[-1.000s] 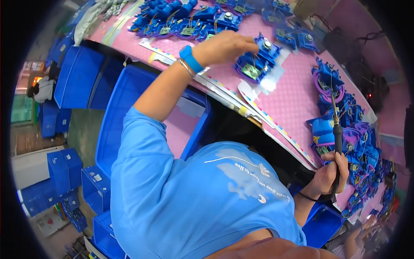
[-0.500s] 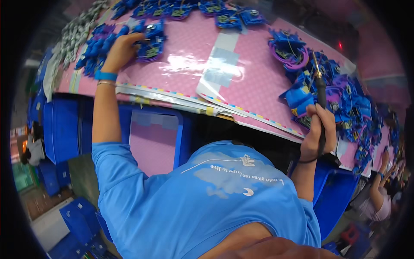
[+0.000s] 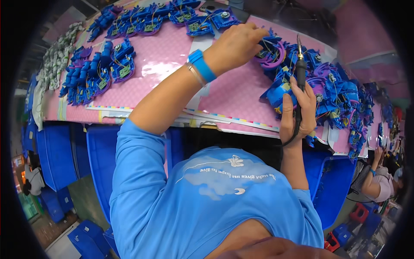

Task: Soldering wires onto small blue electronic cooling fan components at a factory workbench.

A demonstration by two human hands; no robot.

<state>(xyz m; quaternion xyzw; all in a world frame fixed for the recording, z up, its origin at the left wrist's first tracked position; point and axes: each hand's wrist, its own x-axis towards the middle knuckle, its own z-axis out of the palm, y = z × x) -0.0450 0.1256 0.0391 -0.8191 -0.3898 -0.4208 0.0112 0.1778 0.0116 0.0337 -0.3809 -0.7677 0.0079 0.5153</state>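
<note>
My right hand (image 3: 302, 114) grips a soldering iron (image 3: 300, 67) by its black handle, its metal tip pointing up and away. Its cable hangs down past my wrist. Across my front reaches my left hand (image 3: 236, 46), a blue band on its wrist. Its fingers are bent and pressed together at the edge of a blue plastic housing (image 3: 268, 43) with a purple ring and thin wires. The fingertips partly hide that edge. Under and beside the soldering iron lies a heap of similar blue housings (image 3: 340, 97) with purple wires. At the left sits a housing with a green circuit board (image 3: 124, 69).
Pink patterned sheeting (image 3: 166, 82) covers the table. More wired housings (image 3: 148, 26) line the far side, beside a dark phone-like slab (image 3: 211, 6). Grey-white bundles (image 3: 58, 64) lie far left. Blue bins (image 3: 58, 155) stand below the table edge. Another person (image 3: 377, 183) works at the right.
My left hand has left the housing at the left and crossed to the right-hand heap. My right hand still holds the soldering iron, its fingers less curled. The view has shifted slightly.
</note>
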